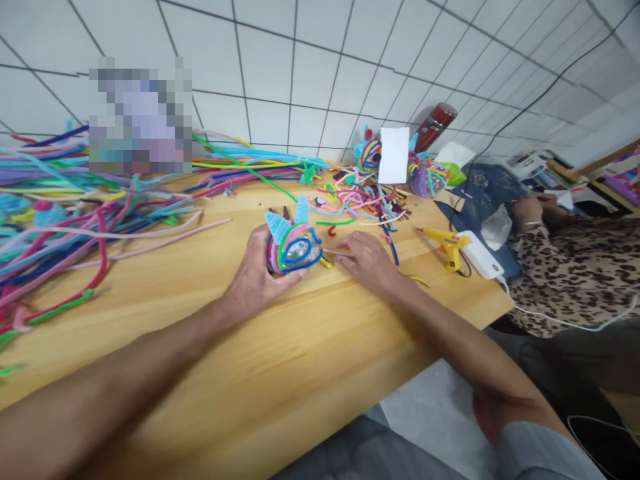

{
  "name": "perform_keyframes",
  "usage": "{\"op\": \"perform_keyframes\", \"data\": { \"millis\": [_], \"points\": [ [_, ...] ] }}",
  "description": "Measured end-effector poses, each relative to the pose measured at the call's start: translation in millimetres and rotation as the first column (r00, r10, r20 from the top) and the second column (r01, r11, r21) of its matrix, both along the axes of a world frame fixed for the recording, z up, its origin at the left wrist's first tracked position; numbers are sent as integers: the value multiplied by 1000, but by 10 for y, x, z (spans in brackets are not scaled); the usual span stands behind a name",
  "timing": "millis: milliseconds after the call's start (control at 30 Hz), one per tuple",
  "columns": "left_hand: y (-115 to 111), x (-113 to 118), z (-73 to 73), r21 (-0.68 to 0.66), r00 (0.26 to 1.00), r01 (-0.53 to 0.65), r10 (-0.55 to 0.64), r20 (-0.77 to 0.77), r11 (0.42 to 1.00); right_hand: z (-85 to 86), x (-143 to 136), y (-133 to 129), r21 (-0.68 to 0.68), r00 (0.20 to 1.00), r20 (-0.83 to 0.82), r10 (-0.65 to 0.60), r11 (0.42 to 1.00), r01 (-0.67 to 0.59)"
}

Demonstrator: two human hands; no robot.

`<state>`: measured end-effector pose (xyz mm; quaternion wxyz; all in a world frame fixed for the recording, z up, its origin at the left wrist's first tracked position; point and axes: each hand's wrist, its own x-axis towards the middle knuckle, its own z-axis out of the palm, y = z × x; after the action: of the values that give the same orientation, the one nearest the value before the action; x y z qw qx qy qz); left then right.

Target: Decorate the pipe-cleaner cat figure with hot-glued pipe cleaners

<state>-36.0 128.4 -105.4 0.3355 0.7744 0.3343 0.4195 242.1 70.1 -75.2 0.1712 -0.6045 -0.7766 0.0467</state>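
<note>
Forearms [165, 357], half-closed hands [253, 277]: left [253, 277] around eared figure [297, 250], right [369, 260] on strand [334, 252]

No readable text
Any print on the red bottle [436, 127], the white card [395, 155] or the white power strip [479, 255] is too small or blurred to read.

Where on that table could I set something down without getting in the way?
The widest bare patch of table runs from the left hand and right hand to the near edge. A smaller one lies between the left hand and the fuzzy sticks. It's crowded at far left, along the wall, and in the cut pieces beyond the right hand.
</note>
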Motion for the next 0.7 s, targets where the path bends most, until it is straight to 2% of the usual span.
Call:
{"op": "perform_keyframes", "data": {
  "millis": [100,167,233,300,367,433,500,567,700],
  "points": [
    [19,8,-5,71,998,59,-59,0,996,-56,-41,130,-24,998,-40,-46,999,45],
    [37,21,-11,105,997,75,-76,14,992,-4,5,154,-30,995,-69,-68,997,66],
    [51,35,-12,124,995,85,-90,37,989,141,71,151,-22,987,-134,-91,996,89],
    [60,45,-3,126,993,99,-106,50,987,363,100,135,16,950,-294,-107,993,117],
    [64,49,13,113,992,112,-118,44,987,611,41,106,87,902,-427,-66,990,114],
    [64,50,24,101,992,119,-123,36,988,824,-111,68,123,904,-427,15,991,42],
    [65,52,23,98,992,118,-122,36,988,954,-310,36,127,929,-352,117,989,-76],
    [69,57,11,104,992,116,-121,42,988,995,-489,28,148,939,-276,207,974,-171],
    [80,72,-20,110,990,118,-125,61,987,939,-658,90,200,932,-185,313,940,-276]
  ]
}}
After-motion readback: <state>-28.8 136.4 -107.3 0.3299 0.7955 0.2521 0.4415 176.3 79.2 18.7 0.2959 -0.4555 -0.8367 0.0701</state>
